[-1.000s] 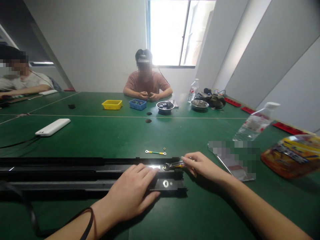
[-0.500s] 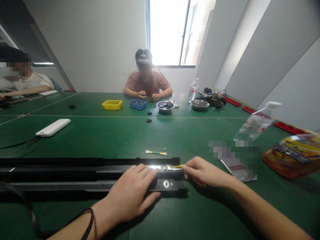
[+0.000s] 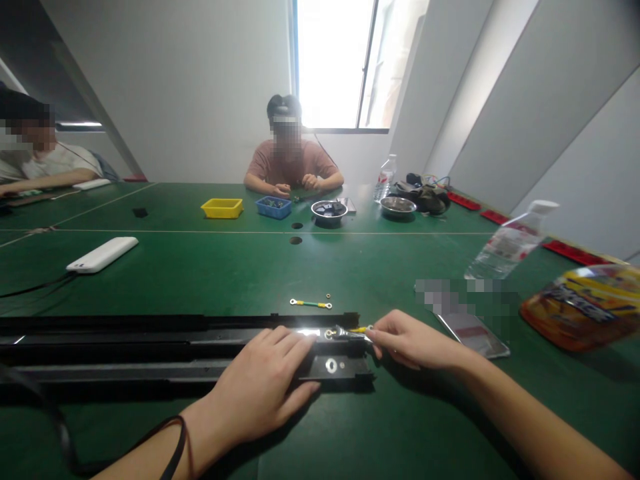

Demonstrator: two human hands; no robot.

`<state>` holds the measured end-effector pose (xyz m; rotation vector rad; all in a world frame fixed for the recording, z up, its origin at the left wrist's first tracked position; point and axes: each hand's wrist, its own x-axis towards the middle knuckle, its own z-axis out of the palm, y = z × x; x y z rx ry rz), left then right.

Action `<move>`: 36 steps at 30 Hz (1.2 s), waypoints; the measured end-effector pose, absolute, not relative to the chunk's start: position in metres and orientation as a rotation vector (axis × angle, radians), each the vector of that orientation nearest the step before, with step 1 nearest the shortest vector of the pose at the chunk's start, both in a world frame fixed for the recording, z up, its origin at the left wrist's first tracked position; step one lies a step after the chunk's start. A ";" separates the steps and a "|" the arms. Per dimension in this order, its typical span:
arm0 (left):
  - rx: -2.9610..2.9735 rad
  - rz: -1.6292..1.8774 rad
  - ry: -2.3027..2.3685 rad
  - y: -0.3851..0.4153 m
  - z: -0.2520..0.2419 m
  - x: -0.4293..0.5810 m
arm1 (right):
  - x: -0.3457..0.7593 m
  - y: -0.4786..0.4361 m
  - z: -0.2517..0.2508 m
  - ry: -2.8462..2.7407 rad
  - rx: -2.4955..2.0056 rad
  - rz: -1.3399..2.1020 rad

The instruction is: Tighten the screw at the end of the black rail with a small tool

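Green table (image 3: 350, 267) bears a long black rail (image 3: 125, 340) under the left hand (image 3: 260, 390), which lies flat and open. Just beside it, the right hand (image 3: 407, 340) pinches a yellow wire (image 3: 357, 329). Its ring lug (image 3: 330, 333) rests on the rail, and seating it apparently needs centring over the hole.

The rail (image 3: 150, 347) runs out at the left edge, so we cannot see its full length, and the left hand (image 3: 260, 390) covers part of its right end. The right hand (image 3: 410, 340) pinches a wire (image 3: 358, 329), and its fingers (image 3: 387, 332) hide the rest of it. A ring (image 3: 328, 296) on the table (image 3: 200, 273) is too small for us to identify. A patch (image 3: 465, 297) near the bottle (image 3: 505, 247) is pixelated. The bag (image 3: 585, 310) is blurred and cut by the right edge.
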<state>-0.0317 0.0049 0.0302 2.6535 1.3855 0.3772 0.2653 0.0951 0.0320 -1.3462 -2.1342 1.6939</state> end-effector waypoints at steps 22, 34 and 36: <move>2.645 0.316 1.406 0.004 0.031 -0.032 | 0.261 0.110 0.016 -1.932 -1.261 1.356; 2.653 0.327 1.398 0.004 0.030 -0.031 | 0.258 0.110 0.018 -1.935 -1.256 1.391; 2.655 0.334 1.399 0.004 0.030 -0.032 | 0.257 0.110 0.017 -1.940 -1.252 1.391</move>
